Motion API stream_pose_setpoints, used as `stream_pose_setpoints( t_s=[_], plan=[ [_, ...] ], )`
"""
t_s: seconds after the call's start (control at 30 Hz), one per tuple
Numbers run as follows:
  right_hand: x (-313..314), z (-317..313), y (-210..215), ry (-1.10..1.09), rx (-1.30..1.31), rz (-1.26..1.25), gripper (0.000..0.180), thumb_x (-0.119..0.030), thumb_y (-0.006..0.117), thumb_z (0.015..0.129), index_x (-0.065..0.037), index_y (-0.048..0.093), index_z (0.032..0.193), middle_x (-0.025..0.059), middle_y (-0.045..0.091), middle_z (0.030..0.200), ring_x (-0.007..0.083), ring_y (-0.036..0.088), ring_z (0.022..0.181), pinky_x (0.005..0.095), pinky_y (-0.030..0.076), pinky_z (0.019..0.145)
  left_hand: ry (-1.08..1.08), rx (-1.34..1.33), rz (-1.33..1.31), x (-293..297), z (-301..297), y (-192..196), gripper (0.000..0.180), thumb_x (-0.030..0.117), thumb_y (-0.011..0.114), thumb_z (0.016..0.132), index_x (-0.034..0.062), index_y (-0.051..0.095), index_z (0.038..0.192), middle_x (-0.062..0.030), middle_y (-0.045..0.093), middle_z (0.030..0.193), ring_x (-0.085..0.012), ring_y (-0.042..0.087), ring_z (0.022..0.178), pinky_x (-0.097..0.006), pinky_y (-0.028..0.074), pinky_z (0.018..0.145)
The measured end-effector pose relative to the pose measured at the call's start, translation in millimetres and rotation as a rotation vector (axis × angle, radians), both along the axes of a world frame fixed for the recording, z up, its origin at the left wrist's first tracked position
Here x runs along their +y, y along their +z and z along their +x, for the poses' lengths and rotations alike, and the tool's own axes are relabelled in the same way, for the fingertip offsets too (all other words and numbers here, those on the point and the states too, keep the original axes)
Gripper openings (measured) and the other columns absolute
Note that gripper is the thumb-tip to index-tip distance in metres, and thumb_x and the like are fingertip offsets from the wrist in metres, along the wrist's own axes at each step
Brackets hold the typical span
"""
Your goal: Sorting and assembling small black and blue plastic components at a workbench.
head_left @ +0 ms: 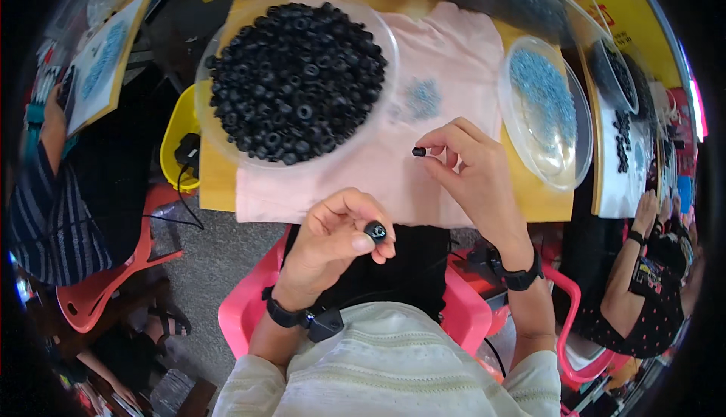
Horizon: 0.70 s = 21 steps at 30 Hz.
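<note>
Near the bowl of black rings (pixel 296 83), our left hand (pixel 338 229) pinches a light, stiff black ring (pixel 375 230) by its rim; right hand (pixel 470 166) pinches a tiny black piece (pixel 418 151).

Cream ribbed sleeves, black wristbands, perhaps watches

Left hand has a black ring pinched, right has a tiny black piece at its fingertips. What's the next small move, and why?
Probably bring the two hands together so the small black piece meets the hole of the black ring. The right hand pinches the piece over the pink cloth; the left hand holds the ring nearer the body, and the two parts are apart.
</note>
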State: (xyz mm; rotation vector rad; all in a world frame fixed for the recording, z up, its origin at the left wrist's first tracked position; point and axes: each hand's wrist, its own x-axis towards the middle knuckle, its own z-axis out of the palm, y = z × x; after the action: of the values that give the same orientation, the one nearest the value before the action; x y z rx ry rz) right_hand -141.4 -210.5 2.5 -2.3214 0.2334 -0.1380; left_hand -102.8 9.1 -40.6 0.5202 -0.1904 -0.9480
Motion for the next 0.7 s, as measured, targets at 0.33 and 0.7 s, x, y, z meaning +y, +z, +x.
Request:
stream_pose_setpoints(
  t_s=[0.33,0.7],
  plan=[
    [-20.0,-38.6,-6.2,-0.038,0.02,0.119,0.017,-0.001,0.069,0.081,-0.001,0.068,0.098,0.0118,0.065,0.09,0.0233,0.068,0.079,0.0311,0.054,0.07,-0.012,-0.015,0.117,-11.0,-12.6,3.6,0.021,0.011,0.069,0.087,0.0001,0.06,0.102,-0.0137,0.065,0.093,-0.0181,0.066,0.081,-0.028,0.054,0.07],
    [-11.9,-35.9,-22.9,0.0,-0.19,-0.084,0.012,-0.005,0.069,0.081,-0.004,0.067,0.093,0.0106,0.062,0.087,0.0299,0.063,0.079,0.0356,0.051,0.068,-0.037,0.037,0.164,-14.5,-19.3,10.2,0.019,0.008,0.067,0.089,-0.0001,0.06,0.104,-0.014,0.066,0.096,-0.0186,0.067,0.084,-0.028,0.055,0.074]
  ],
)
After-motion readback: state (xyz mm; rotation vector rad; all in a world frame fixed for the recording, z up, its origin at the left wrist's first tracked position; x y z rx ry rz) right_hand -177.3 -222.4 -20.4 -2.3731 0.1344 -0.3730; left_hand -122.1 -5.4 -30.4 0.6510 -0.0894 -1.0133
